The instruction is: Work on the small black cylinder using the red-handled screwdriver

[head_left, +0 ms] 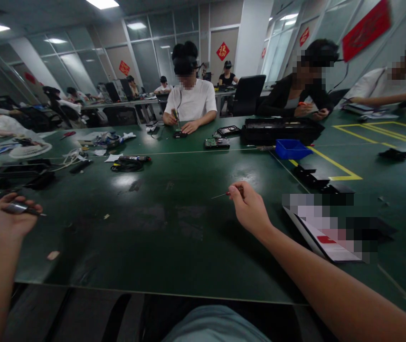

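At the left edge my left hand (5, 221) is closed round a slim tool (18, 207) with a silver, cylindrical body, a dark end and a small pale tip; its exact kind does not show. My right hand (248, 206) grips a small screwdriver (220, 195) by its red handle. Its thin shaft points left over the green table (146, 256), apart from anything else. Most of the handle is hidden by my fingers. To the right of that hand lies a booklet or folder (325, 249) with a red patch, partly blurred out.
Beyond the middle lie a coiled black cable (127, 164), a hard drive (217, 143), a blue bin (291, 149) and a long black casing (281, 130). Black brackets (313, 179) sit at right. Across the table, a co-worker in a white shirt (192, 102) handles a tool.
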The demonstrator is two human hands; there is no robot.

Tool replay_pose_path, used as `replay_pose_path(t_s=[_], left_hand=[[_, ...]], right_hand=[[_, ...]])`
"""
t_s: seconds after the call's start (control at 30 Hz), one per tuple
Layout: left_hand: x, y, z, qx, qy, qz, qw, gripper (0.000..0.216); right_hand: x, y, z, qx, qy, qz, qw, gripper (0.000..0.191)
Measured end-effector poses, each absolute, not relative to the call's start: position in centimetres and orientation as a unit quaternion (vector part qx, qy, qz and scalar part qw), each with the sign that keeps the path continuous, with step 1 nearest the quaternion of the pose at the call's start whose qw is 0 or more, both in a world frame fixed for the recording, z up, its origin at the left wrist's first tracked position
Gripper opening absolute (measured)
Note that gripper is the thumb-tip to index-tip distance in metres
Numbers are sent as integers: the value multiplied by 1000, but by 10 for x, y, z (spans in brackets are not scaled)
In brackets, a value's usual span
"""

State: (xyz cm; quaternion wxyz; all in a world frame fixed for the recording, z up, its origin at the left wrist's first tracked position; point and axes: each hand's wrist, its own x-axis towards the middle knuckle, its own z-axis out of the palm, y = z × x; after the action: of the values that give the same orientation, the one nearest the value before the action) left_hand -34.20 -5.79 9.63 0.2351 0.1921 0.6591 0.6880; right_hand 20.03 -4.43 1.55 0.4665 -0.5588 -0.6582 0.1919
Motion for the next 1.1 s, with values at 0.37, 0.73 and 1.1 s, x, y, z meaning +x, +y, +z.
replay_pose_path(t_s=[0.37, 0.73, 1.1], left_hand=[[-192, -24, 97, 272, 485, 680, 478, 22], [-30, -19, 65, 451, 359, 537, 616, 11], [23, -23, 14, 754, 446, 383, 294, 41]], right_hand=[[203, -44, 14, -560, -657, 206, 462, 28], [202, -45, 17, -558, -657, 203, 465, 28], [201, -47, 22, -559, -647, 216, 471, 18]])
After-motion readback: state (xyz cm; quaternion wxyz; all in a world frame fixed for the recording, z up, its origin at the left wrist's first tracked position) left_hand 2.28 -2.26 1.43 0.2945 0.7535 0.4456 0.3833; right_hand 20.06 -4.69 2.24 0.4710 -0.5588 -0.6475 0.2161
